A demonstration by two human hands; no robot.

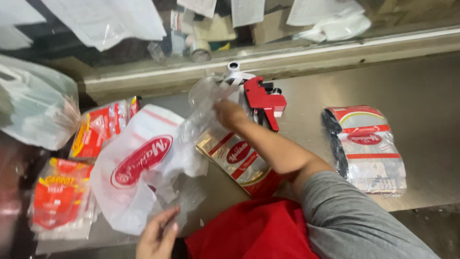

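The clear bag (211,103), at twelve o'clock, is pinched by the right hand (229,114); its lower edge is apparently nipped by the left hand (155,235) at seven. Tearing could follow if pulled apart

Two hands at a steel counter: one red price-label gun (262,100), one white carrier bag (143,163), two red-and-yellow packets (62,196).

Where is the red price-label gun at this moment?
In the head view, the red label gun lies on the steel counter, upper centre, just beyond the right hand.
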